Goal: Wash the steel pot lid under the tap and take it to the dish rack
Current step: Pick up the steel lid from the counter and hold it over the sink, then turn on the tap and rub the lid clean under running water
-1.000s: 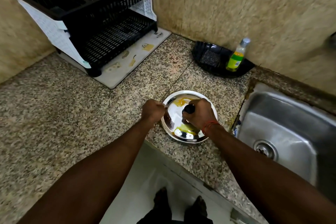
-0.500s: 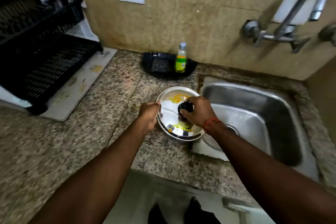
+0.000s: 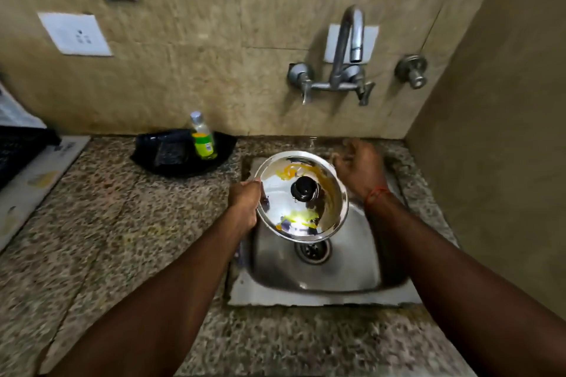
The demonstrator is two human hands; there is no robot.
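the steel pot lid point(image 3: 318, 217) is held in the air over the steel sink point(image 3: 321, 295), tilted, its black knob point(image 3: 304, 189) facing up. yellow and greenish smears streak its shiny top. the left hand point(image 3: 245, 202) grips the lid's left rim, fingers curled round the edge. the right hand point(image 3: 358, 168) is beside the lid's far right edge, over the back of the sink, its fingers relaxed and loosely spread; it is blurred, and whether it touches the rim cannot be told. a red thread point(image 3: 376, 194) circles that wrist. the drain point(image 3: 312, 249) shows just below the lid. the wall tap point(image 3: 349, 40) stands above the sink. on the granite counter point(image 3: 107, 239), left of the sink, a black tray point(image 3: 220, 150) holds a green-labelled bottle point(image 3: 202, 138) and a dark scrub pad point(image 3: 170, 151). the black dish rack point(image 3: 18, 144) sits at the far left edge, on a pale mat point(image 3: 36, 174), well apart from the lid.
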